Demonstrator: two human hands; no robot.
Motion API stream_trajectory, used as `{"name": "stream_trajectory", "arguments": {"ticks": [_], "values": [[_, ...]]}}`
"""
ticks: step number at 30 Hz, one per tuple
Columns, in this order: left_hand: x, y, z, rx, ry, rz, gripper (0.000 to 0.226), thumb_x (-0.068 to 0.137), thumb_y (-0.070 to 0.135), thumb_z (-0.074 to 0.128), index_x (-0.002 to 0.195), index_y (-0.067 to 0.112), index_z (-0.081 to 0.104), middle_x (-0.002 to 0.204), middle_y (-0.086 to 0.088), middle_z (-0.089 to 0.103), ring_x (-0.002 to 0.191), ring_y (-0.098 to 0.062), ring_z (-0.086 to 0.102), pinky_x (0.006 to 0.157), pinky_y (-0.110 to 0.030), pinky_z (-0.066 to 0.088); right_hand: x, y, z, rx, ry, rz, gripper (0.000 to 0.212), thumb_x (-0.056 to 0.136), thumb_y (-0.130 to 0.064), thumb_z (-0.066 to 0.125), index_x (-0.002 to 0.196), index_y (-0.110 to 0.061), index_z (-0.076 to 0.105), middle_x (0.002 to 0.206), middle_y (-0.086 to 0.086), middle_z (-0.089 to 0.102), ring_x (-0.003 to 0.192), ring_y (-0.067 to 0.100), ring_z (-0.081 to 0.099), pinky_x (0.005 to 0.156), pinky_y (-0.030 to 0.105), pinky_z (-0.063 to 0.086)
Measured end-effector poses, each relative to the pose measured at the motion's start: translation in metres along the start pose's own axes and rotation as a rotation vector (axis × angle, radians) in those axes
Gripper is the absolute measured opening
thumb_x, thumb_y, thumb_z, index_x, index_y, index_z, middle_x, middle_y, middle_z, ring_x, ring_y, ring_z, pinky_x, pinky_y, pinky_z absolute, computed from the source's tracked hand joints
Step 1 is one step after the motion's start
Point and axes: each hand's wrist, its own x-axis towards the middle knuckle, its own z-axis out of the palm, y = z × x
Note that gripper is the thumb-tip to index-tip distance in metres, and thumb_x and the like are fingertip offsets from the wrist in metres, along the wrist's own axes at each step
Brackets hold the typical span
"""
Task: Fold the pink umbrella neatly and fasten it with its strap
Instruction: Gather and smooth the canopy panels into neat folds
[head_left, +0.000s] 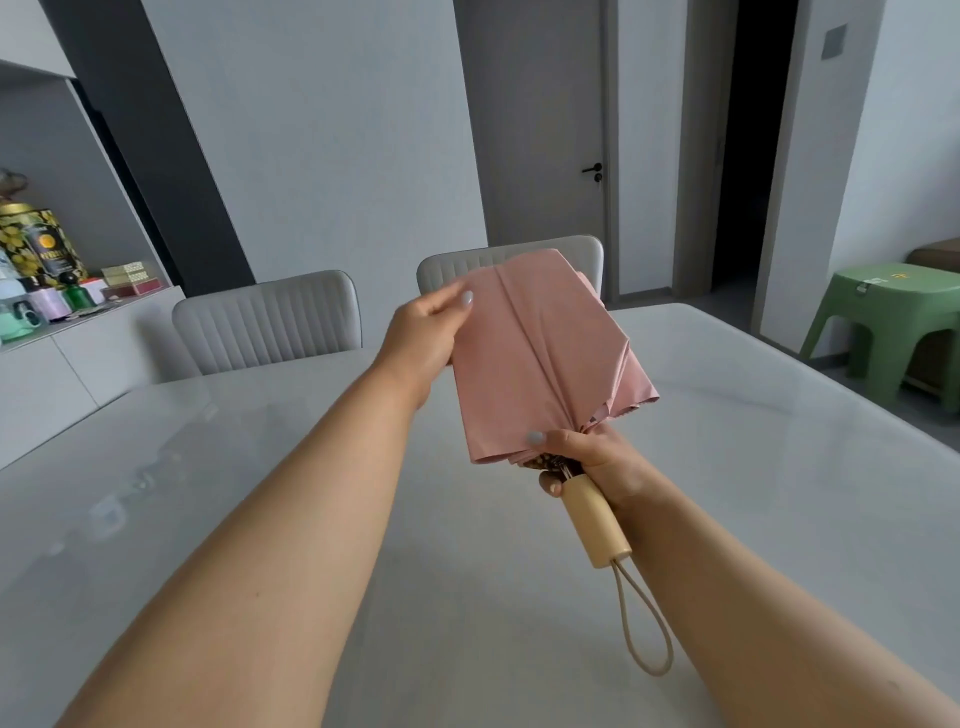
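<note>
The pink umbrella (535, 358) is collapsed and held in the air above the white table (779, 467), its canopy pointing away from me. One flat fabric panel is pulled out to the left. My left hand (426, 332) pinches that panel's upper left edge between thumb and fingers. My right hand (587, 457) grips the umbrella where the canopy gathers, just above the pale wooden handle (595, 519). A beige cord loop (644, 618) hangs from the handle's end. No fastening strap is visible.
Two grey padded chairs (270, 317) stand at the table's far side. A sideboard with tins and bottles (41, 280) is at the left. A green plastic stool (883, 322) stands on the floor at the right, beside a dark doorway.
</note>
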Motion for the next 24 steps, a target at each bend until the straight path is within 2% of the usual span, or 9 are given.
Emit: {"name": "stream_trajectory", "arguments": {"ticks": [2, 5, 8, 11, 14, 15, 17, 20, 24], "values": [[0.012, -0.001, 0.002, 0.053, 0.044, 0.023, 0.033, 0.099, 0.020, 0.055, 0.131, 0.019, 0.061, 0.120, 0.007, 0.066, 0.106, -0.008, 0.064, 0.090, -0.025, 0.052, 0.000, 0.000, 0.001, -0.003, -0.011, -0.009, 0.031, 0.067, -0.006, 0.070, 0.094, 0.000, 0.058, 0.075, 0.015, 0.070, 0.065, 0.022, 0.065, 0.040, 0.022, 0.043], [0.017, -0.008, 0.009, 0.139, 0.106, 0.064, 0.036, 0.099, 0.019, 0.052, 0.135, 0.018, 0.057, 0.117, 0.012, 0.059, 0.107, -0.006, 0.056, 0.088, -0.020, 0.046, -0.001, -0.001, 0.000, -0.007, -0.016, -0.032, 0.029, 0.067, -0.005, 0.069, 0.094, 0.001, 0.058, 0.076, 0.016, 0.070, 0.064, 0.021, 0.066, 0.041, 0.022, 0.044], [0.022, -0.017, 0.016, 0.230, 0.126, 0.024, 0.037, 0.099, 0.023, 0.049, 0.135, 0.020, 0.058, 0.129, 0.001, 0.060, 0.116, -0.017, 0.054, 0.098, -0.031, 0.046, 0.000, 0.000, -0.001, -0.018, -0.018, -0.040, 0.033, 0.067, -0.003, 0.069, 0.097, 0.000, 0.056, 0.078, 0.016, 0.068, 0.066, 0.021, 0.065, 0.042, 0.023, 0.045], [0.021, -0.011, 0.018, 0.536, 0.248, -0.098, 0.038, 0.097, 0.025, 0.044, 0.130, 0.021, 0.062, 0.147, -0.003, 0.044, 0.137, -0.027, 0.028, 0.109, -0.039, 0.035, 0.001, 0.003, -0.001, -0.061, 0.014, -0.026, 0.033, 0.065, -0.005, 0.070, 0.096, -0.003, 0.059, 0.078, 0.012, 0.067, 0.068, 0.022, 0.064, 0.044, 0.024, 0.046], [0.010, 0.002, 0.026, 0.763, 0.329, 0.210, 0.038, 0.101, 0.021, 0.039, 0.134, 0.019, 0.058, 0.155, 0.002, 0.035, 0.142, -0.026, 0.020, 0.113, -0.039, 0.025, 0.002, 0.004, 0.000, -0.105, 0.030, -0.033, 0.033, 0.065, -0.007, 0.070, 0.097, -0.004, 0.061, 0.074, 0.008, 0.070, 0.066, 0.018, 0.066, 0.046, 0.024, 0.047], [0.006, 0.004, 0.030, 0.737, 0.291, 0.270, 0.039, 0.102, 0.022, 0.037, 0.137, 0.017, 0.055, 0.154, -0.001, 0.037, 0.142, -0.026, 0.025, 0.114, -0.038, 0.025, 0.002, 0.004, 0.001, -0.111, 0.031, -0.037, 0.033, 0.065, -0.007, 0.070, 0.096, -0.005, 0.061, 0.074, 0.008, 0.070, 0.066, 0.017, 0.066, 0.046, 0.024, 0.048], [0.008, -0.005, 0.043, 0.581, 0.170, 0.196, 0.044, 0.103, 0.032, 0.034, 0.139, 0.014, 0.052, 0.149, -0.008, 0.045, 0.138, -0.029, 0.036, 0.115, -0.040, 0.027, 0.001, 0.004, 0.002, -0.111, 0.029, -0.043, 0.030, 0.064, -0.007, 0.070, 0.093, -0.005, 0.061, 0.074, 0.009, 0.070, 0.064, 0.017, 0.066, 0.046, 0.025, 0.048], [0.016, -0.029, 0.051, 0.191, 0.061, -0.138, 0.066, 0.082, 0.075, 0.029, 0.137, 0.041, 0.046, 0.139, -0.002, 0.054, 0.130, -0.034, 0.047, 0.104, -0.058, 0.038, -0.001, 0.003, 0.005, -0.084, 0.015, -0.058, 0.027, 0.064, -0.004, 0.069, 0.090, -0.008, 0.061, 0.074, 0.010, 0.065, 0.064, 0.020, 0.063, 0.045, 0.025, 0.047], [0.021, -0.053, 0.048, 0.036, 0.004, -0.162, 0.061, 0.075, 0.084, 0.041, 0.125, 0.051, 0.051, 0.129, 0.000, 0.061, 0.114, -0.025, 0.061, 0.095, -0.052, 0.050, -0.001, 0.003, 0.006, -0.096, -0.018, -0.027, 0.028, 0.064, -0.004, 0.069, 0.091, -0.007, 0.062, 0.073, 0.009, 0.066, 0.066, 0.021, 0.064, 0.045, 0.026, 0.047]]}}
